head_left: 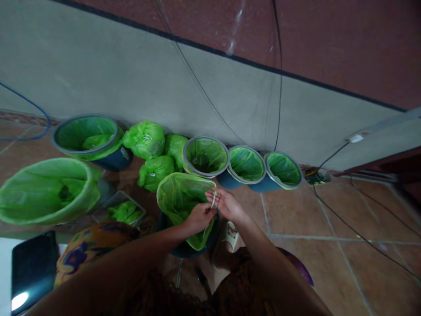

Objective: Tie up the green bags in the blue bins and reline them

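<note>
Both my hands meet over the near rim of a blue bin lined with a green plastic bag (179,195). My left hand (200,216) is closed on the bag's edge at the rim. My right hand (226,202) pinches a thin white strip (214,198), like a tie, between its fingertips just above the left hand. The bag's mouth stands open and loose. The bin's blue wall (184,250) shows below my hands.
Three lined blue bins (205,156) (246,164) (283,169) stand in a row by the grey wall, another bin (87,136) and a large lined one (46,188) at left. Tied green bags (144,139) lie between them. Cables (355,232) cross the tiled floor at right.
</note>
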Tool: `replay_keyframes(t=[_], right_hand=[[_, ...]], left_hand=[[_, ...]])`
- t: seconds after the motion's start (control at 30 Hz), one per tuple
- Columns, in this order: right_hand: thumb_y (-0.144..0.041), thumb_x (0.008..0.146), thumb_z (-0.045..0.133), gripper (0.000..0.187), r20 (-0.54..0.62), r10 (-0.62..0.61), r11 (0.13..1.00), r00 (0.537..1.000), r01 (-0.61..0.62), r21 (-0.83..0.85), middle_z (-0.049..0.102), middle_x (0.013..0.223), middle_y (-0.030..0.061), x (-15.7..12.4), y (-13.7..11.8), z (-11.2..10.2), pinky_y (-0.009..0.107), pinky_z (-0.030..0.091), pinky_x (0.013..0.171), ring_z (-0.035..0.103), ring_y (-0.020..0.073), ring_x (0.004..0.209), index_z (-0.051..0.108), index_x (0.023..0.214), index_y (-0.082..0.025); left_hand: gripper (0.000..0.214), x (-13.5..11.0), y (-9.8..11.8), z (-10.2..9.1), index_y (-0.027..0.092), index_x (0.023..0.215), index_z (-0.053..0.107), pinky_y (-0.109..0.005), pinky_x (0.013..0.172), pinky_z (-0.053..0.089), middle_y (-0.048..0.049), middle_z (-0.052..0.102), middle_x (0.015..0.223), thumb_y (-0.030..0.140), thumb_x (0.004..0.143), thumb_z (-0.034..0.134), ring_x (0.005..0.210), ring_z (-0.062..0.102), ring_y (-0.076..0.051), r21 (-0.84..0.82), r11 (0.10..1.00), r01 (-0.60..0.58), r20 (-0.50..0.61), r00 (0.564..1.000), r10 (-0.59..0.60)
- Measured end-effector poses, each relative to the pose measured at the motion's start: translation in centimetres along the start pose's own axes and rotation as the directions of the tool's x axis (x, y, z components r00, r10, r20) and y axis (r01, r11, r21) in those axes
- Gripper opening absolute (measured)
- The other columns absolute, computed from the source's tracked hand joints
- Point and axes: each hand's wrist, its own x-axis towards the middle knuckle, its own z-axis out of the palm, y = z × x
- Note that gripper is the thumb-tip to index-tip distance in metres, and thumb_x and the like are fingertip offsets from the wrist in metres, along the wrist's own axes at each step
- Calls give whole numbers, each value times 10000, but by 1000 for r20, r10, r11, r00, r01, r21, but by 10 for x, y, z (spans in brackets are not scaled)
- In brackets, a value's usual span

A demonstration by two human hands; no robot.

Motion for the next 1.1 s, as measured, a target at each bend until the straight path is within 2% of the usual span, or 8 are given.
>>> replay_keyframes(t=[0.2,0.33,0.43,0.6,0.83,1.0,1.03,1.1], right_hand=[[-103,775,492,206,-100,26,960,995,-53,-275,746,787,52,-6,-7,-10,255,537,573,699,155,633,577,947,-180],[-117,741,519,305,-93,44,908,995,-79,-411,738,738,33,-14,-8,-10,196,454,473,624,108,495,608,1025,-187],[-159,703,578,295,-94,41,877,995,-81,-474,688,645,-11,-13,-6,-12,181,390,433,532,78,426,642,989,-189],[-238,661,622,202,35,37,817,999,-10,-577,487,463,-76,-8,-1,-16,172,313,430,421,60,411,686,838,-164],[-244,717,567,145,63,8,714,998,39,-699,487,488,-64,-7,6,-15,182,319,445,437,70,429,672,777,-164],[-185,752,531,134,52,-34,533,998,62,-844,571,539,-20,-5,-1,-19,202,405,531,534,97,511,610,646,-161],[-186,765,530,152,53,-75,437,996,81,-896,605,572,0,-6,-6,-19,211,418,559,566,112,553,617,643,-162],[-189,792,527,181,62,-213,153,975,97,-983,675,670,46,-10,-17,-19,237,422,611,620,149,657,658,669,-167]], left_hand=[[354,14,-5,-21,165,726,605,-238,459,358,32,511,481,345,923,373,399,470,-114,18,988,155,-140,979,-151],[448,17,-6,-22,183,585,561,-262,517,354,14,482,447,307,950,333,441,490,-127,236,968,79,-106,993,-55],[420,19,-6,-19,176,556,567,-272,574,347,3,503,498,266,930,398,523,514,-133,342,940,-12,-77,996,41],[423,22,-5,-20,163,597,605,-256,564,338,12,485,513,317,937,406,520,469,-121,429,903,20,-33,999,-6],[450,21,4,-19,145,680,673,-244,600,404,-27,588,577,298,969,363,577,566,-132,477,877,60,-11,998,-63],[352,12,22,-25,147,918,714,-260,705,495,-67,708,756,346,941,425,746,673,-179,570,818,75,37,992,-117],[328,8,27,-33,153,967,709,-280,754,508,-81,726,835,366,919,464,821,685,-200,634,769,84,17,992,-122],[333,-1,37,-58,160,1020,695,-346,854,511,-119,728,987,406,876,524,968,676,-257,768,627,126,-70,991,-113]])
